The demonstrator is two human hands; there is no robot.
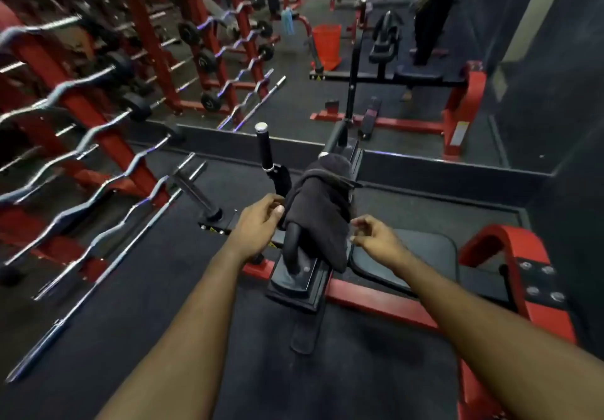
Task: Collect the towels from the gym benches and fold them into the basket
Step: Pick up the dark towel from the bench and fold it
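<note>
Your left hand point(258, 223) sits just left of the black handle point(292, 244), its fingers point(268, 202) curled in and the thumb against the edge of the dark towel point(318, 213). From this view it cannot be told whether they have pinched cloth or only touch it. Your right hand point(376, 236) hovers right of the handle, across the towel, fingers loosely spread, holding nothing and just short of the cloth. The towel lies draped over the raised part of the bench point(359, 298), just beyond and right of the handle, with its near end hanging beside the handle's curve. Trouble is likeliest there. If you pull toward yourself with one hand only, the hanging end may catch round the handle. The whole towel may also slide to the floor point(163, 288) on the side you are not holding. Take it with both hands and lift before drawing back. Right of the handle is the grey padded surface point(418, 256), a fair place to fold, though dark cloth on dark padding will hide its corners. Beyond the handle to the left stands a chrome-capped post point(262, 144), and further left loose bars point(108, 243) jut out. A swinging towel end or a careless step could meet them. The orange basket point(327, 43) shows well beyond the handle, apparently as a reflection, so the carry looks long.
</note>
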